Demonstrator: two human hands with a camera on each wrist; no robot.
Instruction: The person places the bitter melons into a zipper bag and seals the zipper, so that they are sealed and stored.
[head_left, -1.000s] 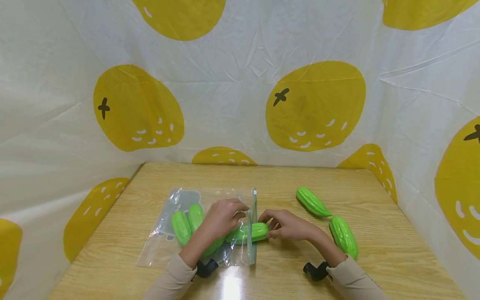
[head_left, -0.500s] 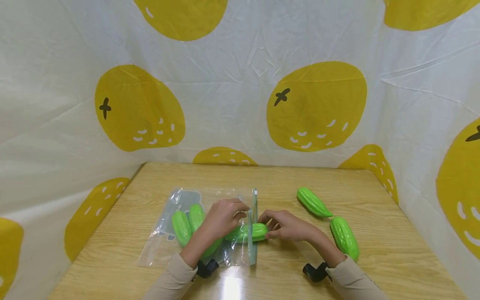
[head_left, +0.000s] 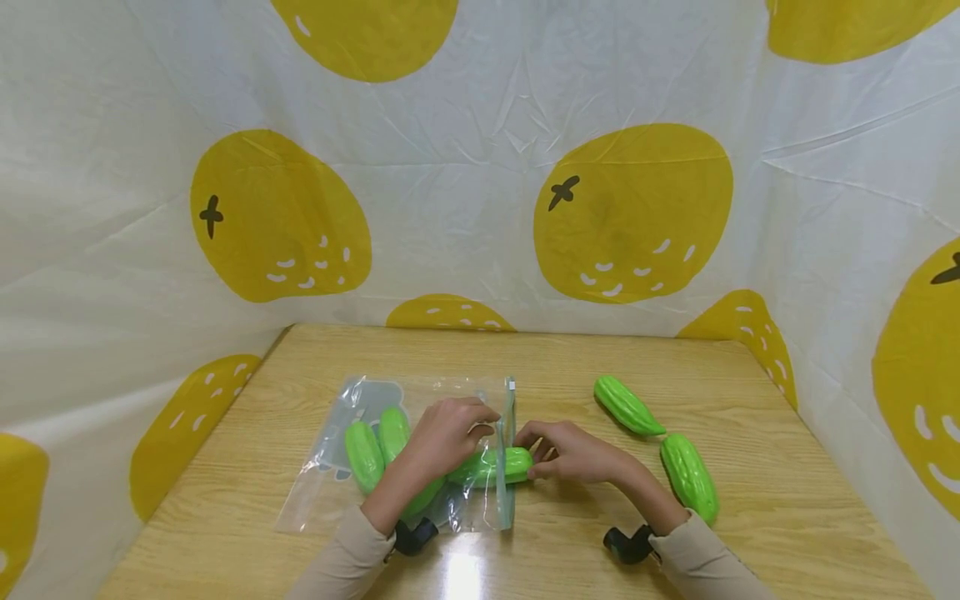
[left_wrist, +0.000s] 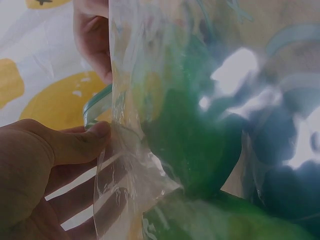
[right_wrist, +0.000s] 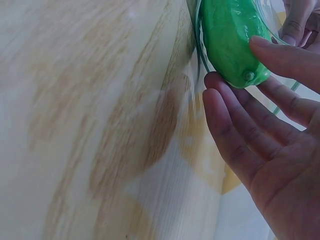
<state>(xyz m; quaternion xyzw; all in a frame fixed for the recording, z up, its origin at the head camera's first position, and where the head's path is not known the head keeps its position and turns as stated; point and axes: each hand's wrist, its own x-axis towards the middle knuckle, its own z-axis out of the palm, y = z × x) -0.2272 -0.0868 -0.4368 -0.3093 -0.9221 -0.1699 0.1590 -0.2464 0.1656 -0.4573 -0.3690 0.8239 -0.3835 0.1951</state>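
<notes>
A clear zip bag (head_left: 311, 508) lies on its side with its mouth facing right. My left hand (head_left: 447, 437) pinches the upper edge of that mouth between thumb and fingers, as the left wrist view shows. Halfway through the opening is a glossy, ridged green bitter melon (head_left: 517, 464). My right hand (head_left: 573, 451) holds its outer end, the thumb (right_wrist: 280, 52) on top and fingertips below. Inside the bag are more bitter melons (head_left: 363, 456), partly covered by my left hand and forearm.
Two loose bitter melons, one farther back (head_left: 626, 404) and one nearer (head_left: 688, 477), lie right of my right hand on the wooden table (head_left: 787, 500). A white curtain (head_left: 450, 208) printed with yellow fruit encloses the table's back and sides.
The held bitter melon has slid slightly left, deeper into the bag, with my right hand following it. My left hand stays at the bag's mouth.
</notes>
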